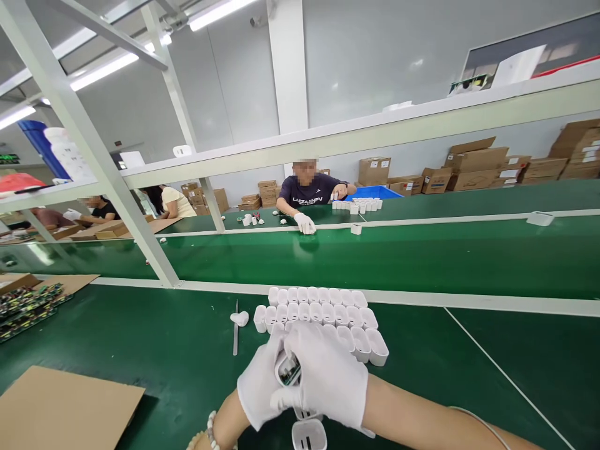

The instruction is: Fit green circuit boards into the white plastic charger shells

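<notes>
Both my hands wear white gloves and meet low in the middle of the view. My left hand (257, 387) and my right hand (328, 378) together grip a small white charger shell (287, 370) with a circuit board showing inside it. Just beyond my hands stand rows of empty white shells (319, 307) on the green bench (140, 337). Another white shell (309, 435) sits below my hands at the frame's bottom edge. A thin metal tool (235, 331) and a loose white piece (240, 318) lie to the left of the rows.
A cardboard sheet (60, 409) lies at the lower left, and a tray of circuit boards (25, 304) at the far left. A green conveyor belt (375, 256) runs across. A person in a dark shirt (307, 194) works opposite. Cardboard boxes (473, 165) line the back wall.
</notes>
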A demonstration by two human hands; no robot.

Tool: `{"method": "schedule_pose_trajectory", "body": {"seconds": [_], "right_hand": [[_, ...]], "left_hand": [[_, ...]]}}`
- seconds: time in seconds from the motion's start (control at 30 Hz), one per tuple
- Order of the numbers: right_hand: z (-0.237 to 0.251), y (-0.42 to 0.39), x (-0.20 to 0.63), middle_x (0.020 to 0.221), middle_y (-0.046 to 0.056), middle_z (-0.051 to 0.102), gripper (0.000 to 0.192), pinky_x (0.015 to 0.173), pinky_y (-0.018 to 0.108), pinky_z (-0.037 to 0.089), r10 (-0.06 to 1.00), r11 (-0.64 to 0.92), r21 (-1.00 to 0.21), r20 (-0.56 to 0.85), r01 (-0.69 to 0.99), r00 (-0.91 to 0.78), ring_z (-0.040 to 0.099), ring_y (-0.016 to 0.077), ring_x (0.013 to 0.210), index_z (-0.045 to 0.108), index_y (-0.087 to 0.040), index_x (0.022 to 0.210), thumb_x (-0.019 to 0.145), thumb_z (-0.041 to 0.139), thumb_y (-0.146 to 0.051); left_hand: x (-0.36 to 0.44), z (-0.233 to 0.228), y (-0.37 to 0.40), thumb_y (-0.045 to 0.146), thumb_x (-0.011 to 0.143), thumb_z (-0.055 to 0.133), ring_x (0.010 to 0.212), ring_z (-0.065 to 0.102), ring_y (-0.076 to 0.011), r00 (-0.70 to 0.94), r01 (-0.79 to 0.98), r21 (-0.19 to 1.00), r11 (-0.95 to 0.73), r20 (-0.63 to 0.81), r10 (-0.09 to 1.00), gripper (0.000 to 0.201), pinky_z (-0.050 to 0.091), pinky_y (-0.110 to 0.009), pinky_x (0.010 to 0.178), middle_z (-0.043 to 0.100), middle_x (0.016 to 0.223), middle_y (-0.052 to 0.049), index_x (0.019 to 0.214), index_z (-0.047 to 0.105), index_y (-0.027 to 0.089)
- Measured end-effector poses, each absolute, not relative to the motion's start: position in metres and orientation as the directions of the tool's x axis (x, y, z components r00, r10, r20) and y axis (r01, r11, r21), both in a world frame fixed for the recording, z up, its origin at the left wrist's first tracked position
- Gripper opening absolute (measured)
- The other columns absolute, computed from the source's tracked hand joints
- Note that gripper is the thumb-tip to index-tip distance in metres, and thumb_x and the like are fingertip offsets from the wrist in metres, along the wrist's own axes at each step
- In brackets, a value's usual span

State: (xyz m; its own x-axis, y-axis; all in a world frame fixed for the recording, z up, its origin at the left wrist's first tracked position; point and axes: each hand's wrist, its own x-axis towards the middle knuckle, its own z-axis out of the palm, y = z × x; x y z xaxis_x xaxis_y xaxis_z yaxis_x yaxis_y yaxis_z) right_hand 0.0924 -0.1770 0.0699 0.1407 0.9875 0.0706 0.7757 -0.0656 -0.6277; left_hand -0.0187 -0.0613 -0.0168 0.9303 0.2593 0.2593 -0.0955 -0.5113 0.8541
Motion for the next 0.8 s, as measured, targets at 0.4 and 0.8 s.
{"method": "schedule_pose_trajectory", "body": {"seconds": [0.4, 0.8], "right_hand": [[0.064, -0.171, 0.118, 0.071, 0.001, 0.055, 0.036, 0.052, 0.024, 0.034, 0.978, -0.205, -0.965, -0.194, 0.161, 0.081, 0.049, 0.0105, 0.057, 0.056, -0.018, 0.082, 0.092, 0.042, -0.049], [0.046, -0.157, 0.140, 0.057, -0.006, 0.039, 0.034, 0.044, 0.020, 0.027, 0.976, -0.190, -0.973, -0.172, 0.134, 0.136, 0.032, 0.0060, 0.045, 0.050, -0.016, 0.072, 0.091, 0.051, -0.045]], "left_hand": [[-0.016, -0.018, -0.053, 0.036, 0.081, 0.065, 0.082, 0.070, -0.0213, 0.640, 0.038, 0.621, -0.783, 0.586, 0.496, 0.025, 0.057, -0.031, 0.078, 0.074, 0.092, -0.004, 0.103, 0.066, 0.024], [-0.020, -0.015, -0.056, 0.042, 0.089, 0.050, 0.054, 0.058, -0.0152, 0.696, 0.158, 0.469, -0.869, 0.572, 0.435, 0.042, 0.051, -0.025, 0.056, 0.064, 0.065, -0.001, 0.121, 0.061, 0.017]]}}
